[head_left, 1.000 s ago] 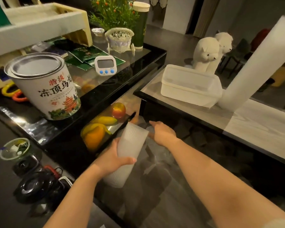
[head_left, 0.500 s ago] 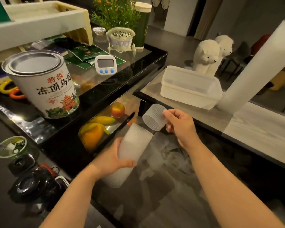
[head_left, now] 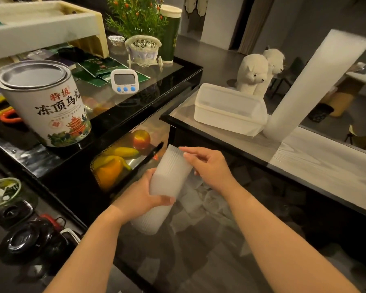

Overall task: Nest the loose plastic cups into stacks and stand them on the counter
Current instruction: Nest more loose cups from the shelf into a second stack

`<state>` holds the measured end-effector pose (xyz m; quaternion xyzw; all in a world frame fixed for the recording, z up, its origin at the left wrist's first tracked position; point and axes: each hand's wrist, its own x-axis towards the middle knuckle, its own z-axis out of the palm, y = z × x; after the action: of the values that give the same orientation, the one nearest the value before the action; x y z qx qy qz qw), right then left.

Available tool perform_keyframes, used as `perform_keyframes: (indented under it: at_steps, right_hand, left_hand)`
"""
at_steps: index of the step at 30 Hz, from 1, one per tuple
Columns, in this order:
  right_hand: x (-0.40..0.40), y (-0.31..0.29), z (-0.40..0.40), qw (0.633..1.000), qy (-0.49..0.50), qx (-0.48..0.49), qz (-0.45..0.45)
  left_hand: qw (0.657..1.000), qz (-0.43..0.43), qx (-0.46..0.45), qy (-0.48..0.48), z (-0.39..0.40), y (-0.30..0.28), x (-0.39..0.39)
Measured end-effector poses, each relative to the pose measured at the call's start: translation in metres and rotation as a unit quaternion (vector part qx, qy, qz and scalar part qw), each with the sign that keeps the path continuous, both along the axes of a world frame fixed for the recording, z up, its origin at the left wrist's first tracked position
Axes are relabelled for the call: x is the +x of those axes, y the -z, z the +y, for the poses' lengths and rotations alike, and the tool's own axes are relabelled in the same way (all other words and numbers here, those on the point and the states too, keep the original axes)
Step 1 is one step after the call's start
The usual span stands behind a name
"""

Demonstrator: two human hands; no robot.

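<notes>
Left hand (head_left: 145,192) grips the stack (head_left: 167,180) of nested cups round its middle, fingers curled over the wall; the stack tilts, mouth pointing up and away. Right hand (head_left: 211,169) is at the mouth end, fingertips (head_left: 188,158) pinching the rim of the top cup, which appears nearly seated.

Judged step: pressing that cup home. Recommended: hold the stack steady, push along its axis so the rims meet evenly, and avoid squeezing the thin walls, which look liable to buckle.

Below and beyond the right hand, loose cups (head_left: 199,199) lie in a dim heap, number not discernible. The desk (head_left: 317,163) runs just right of the hands, with bare surface for standing the stack; a lidded box (head_left: 228,108) sits further along.
</notes>
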<state>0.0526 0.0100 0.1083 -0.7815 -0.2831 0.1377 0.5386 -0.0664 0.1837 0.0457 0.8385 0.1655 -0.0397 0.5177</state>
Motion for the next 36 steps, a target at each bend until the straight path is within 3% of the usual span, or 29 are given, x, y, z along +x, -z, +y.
perform_keyframes:
  at_steps: [5,9,11,14,18,20,25,31,36]
  right_hand:
    - [-0.001,0.003,0.007,0.998,-0.043,-0.031,-0.015]
    - [0.012,0.021,0.019,0.997,0.022,-0.072,-0.034]
    - [0.023,0.042,0.025,0.984,0.042,-0.159,-0.063]
    - [0.034,0.076,0.034,0.95,-0.006,-0.305,-0.073]
    - [0.03,0.093,0.047,0.924,-0.035,-0.375,-0.067]
    - [0.029,0.098,0.054,0.919,-0.05,-0.384,-0.07]
    - [0.036,0.104,0.07,0.922,-0.057,-0.382,0.026]
    - [0.047,0.111,0.074,0.887,-0.083,-0.45,-0.064]
    - [0.052,0.118,0.066,0.932,0.016,-0.36,-0.033]
  left_hand:
    - [0.999,-0.016,0.0,-0.031,0.004,0.007,-0.001]
    - [0.995,-0.012,-0.011,-0.095,0.011,0.014,-0.006]
    - [0.993,-0.006,-0.021,-0.12,0.016,0.016,-0.008]
    - [0.99,0.011,-0.024,-0.141,0.022,0.016,-0.011]
    - [0.987,0.036,-0.022,-0.154,0.025,0.011,-0.016]
    - [0.988,0.036,-0.024,-0.149,0.027,0.011,-0.015]
    - [0.988,0.042,-0.043,-0.139,0.031,0.01,-0.016]
    - [0.987,0.066,-0.037,-0.14,0.042,0.013,-0.021]
    - [0.988,0.088,-0.036,-0.125,0.052,0.013,-0.021]
